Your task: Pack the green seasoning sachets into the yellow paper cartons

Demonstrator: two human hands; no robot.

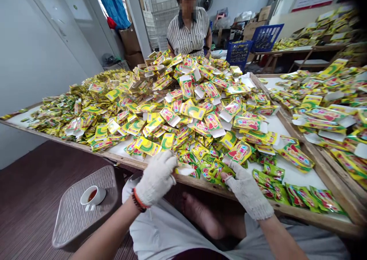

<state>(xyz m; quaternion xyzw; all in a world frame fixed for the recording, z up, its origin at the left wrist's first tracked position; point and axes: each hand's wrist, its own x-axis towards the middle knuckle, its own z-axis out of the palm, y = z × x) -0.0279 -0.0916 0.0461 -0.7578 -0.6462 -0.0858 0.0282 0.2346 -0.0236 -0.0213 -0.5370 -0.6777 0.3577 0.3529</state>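
My left hand [159, 176], in a white knit glove, is closed around a small carton at the table's front edge. Most of that carton is hidden by the fingers; its white open flap [185, 170] sticks out to the right. My right hand [248, 191], gloved with the thumb tip bare, pinches at a green packet [218, 171] in front of the carton pile. Several more green packets [295, 195] lie in a row to the right of that hand. Yellow and green cartons [195, 111], many with open white flaps, are heaped behind both hands.
A wooden rim [126, 160] borders the white tabletop, and a wooden divider [289, 126] separates another heap on the right. A cup [93, 197] with dark liquid stands on a grey stool [65, 218] at lower left. Across the table is another person [189, 31]. Blue crates [265, 37] stand behind.
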